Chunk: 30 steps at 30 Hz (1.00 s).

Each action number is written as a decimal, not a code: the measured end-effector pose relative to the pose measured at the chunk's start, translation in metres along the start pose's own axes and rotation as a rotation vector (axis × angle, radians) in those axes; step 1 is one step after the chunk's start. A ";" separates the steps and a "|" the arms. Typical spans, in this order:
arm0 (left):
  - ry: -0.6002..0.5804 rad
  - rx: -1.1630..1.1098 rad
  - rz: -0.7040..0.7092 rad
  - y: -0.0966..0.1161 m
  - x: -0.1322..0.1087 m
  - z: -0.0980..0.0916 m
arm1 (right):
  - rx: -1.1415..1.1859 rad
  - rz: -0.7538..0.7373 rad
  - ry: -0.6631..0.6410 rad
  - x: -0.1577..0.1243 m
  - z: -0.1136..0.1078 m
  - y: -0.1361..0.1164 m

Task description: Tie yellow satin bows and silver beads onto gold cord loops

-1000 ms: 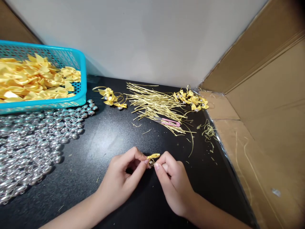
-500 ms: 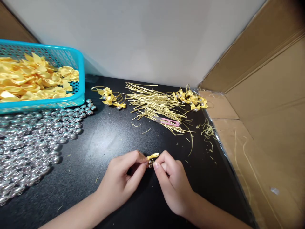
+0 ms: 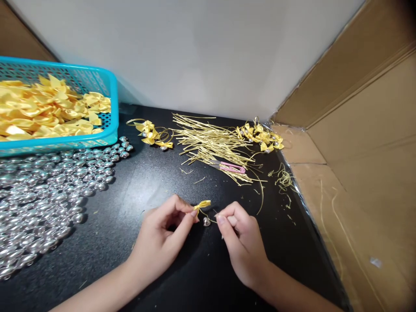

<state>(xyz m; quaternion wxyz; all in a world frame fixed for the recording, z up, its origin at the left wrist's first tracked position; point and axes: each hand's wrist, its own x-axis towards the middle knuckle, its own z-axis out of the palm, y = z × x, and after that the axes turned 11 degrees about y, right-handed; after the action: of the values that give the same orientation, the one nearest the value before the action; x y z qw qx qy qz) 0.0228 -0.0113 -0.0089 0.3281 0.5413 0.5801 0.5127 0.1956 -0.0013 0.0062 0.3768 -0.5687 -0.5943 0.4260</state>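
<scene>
Yellow ribbon bow (image 3: 204,204) | left hand (image 3: 156,240) pinches it, apparently as anchor | right hand (image 3: 245,245) pinches gold cord (image 3: 213,221), likely for tension | silver bead (image 3: 206,222) just below bow

On the table (image 3: 107,242), left rear: a basket (image 3: 113,95) with bows (image 3: 48,112) in it; before it, a spread of beads (image 3: 39,203). Centre rear: a pile of cords (image 3: 211,138), with thread snips (image 3: 221,165) resting on its front part. Flanking the pile: a group of bow pieces (image 3: 150,138) to the left, a cluster (image 3: 256,132) to the right. In front of the cluster: scraps (image 3: 284,177), near the cardboard (image 3: 360,216) along the right edge. Centre front: a single bow (image 3: 203,204) at the fingers of the left hand (image 3: 156,232), a bead (image 3: 206,222) between these and the fingers of the right hand (image 3: 245,251). Behind the table: a wall (image 3: 201,56).
</scene>
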 end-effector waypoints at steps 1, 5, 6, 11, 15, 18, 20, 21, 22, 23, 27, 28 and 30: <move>-0.018 0.013 0.018 0.000 -0.001 0.000 | 0.001 0.000 -0.018 -0.001 0.001 0.000; -0.056 0.089 0.093 0.002 -0.005 0.001 | 0.001 0.000 -0.074 -0.003 0.005 0.001; -0.061 0.100 0.106 0.002 -0.005 0.001 | -0.001 -0.001 -0.077 -0.003 0.005 0.001; -0.071 0.118 0.135 0.003 -0.005 0.002 | -0.004 -0.012 -0.078 -0.002 0.006 0.001; -0.075 0.141 0.126 0.003 -0.005 0.002 | -0.006 -0.019 -0.083 -0.001 0.006 -0.001; -0.074 0.143 0.135 0.001 -0.005 0.001 | -0.013 -0.024 -0.082 -0.001 0.005 -0.001; -0.075 0.148 0.142 0.000 -0.006 0.001 | -0.017 -0.027 -0.077 -0.001 0.005 -0.001; -0.080 0.152 0.143 0.000 -0.006 0.000 | -0.018 -0.028 -0.074 -0.001 0.005 -0.001; -0.078 0.154 0.148 -0.001 -0.006 0.000 | -0.019 -0.030 -0.072 -0.001 0.006 -0.001; -0.083 0.159 0.146 -0.001 -0.006 0.000 | -0.020 -0.031 -0.071 -0.001 0.006 -0.001; -0.084 0.171 0.190 0.000 -0.005 0.001 | -0.036 -0.028 -0.079 -0.002 0.006 0.000; -0.082 0.176 0.205 0.000 -0.004 0.001 | -0.040 -0.026 -0.082 -0.002 0.006 0.000; -0.077 0.186 0.242 0.002 -0.003 0.002 | -0.046 -0.024 -0.085 -0.002 0.006 0.001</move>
<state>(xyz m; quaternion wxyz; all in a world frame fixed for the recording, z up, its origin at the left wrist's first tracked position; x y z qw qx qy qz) 0.0255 -0.0141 -0.0079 0.2347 0.6545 0.5426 0.4713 0.1905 -0.0037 0.0035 0.3434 -0.5513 -0.6261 0.4313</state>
